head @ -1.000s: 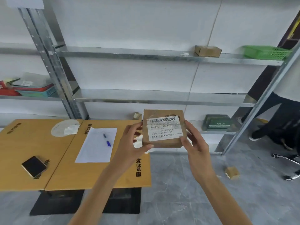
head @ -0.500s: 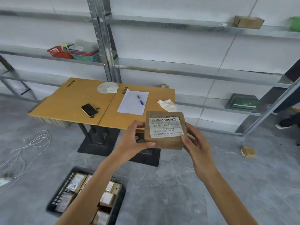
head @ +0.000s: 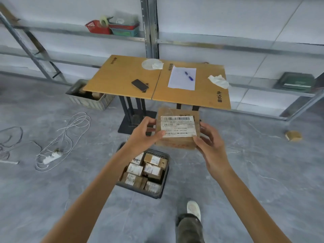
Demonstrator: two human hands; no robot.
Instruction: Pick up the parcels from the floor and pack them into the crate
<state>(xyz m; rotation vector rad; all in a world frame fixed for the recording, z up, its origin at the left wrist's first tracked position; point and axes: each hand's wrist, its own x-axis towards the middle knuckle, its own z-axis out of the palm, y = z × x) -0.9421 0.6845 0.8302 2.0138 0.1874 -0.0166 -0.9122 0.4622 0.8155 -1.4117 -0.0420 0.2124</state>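
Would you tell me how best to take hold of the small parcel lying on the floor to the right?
From above, pinching two opposite side faces: the small parcel lies flat on the floor, apart from other things, its sides exposed.

1. Bright, diffuse light; soft shadow under table (head: 119, 76) beyond the grip.
2. Smear on parcel (head: 177, 126) in the grip; baskets (head: 114, 27) far above blurred.
3. Rack post (head: 26, 43) left of grip leans, wide-angle edge distortion.

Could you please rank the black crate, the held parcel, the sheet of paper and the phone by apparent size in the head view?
1. black crate
2. held parcel, though nearness to the camera enlarges it
3. sheet of paper
4. phone
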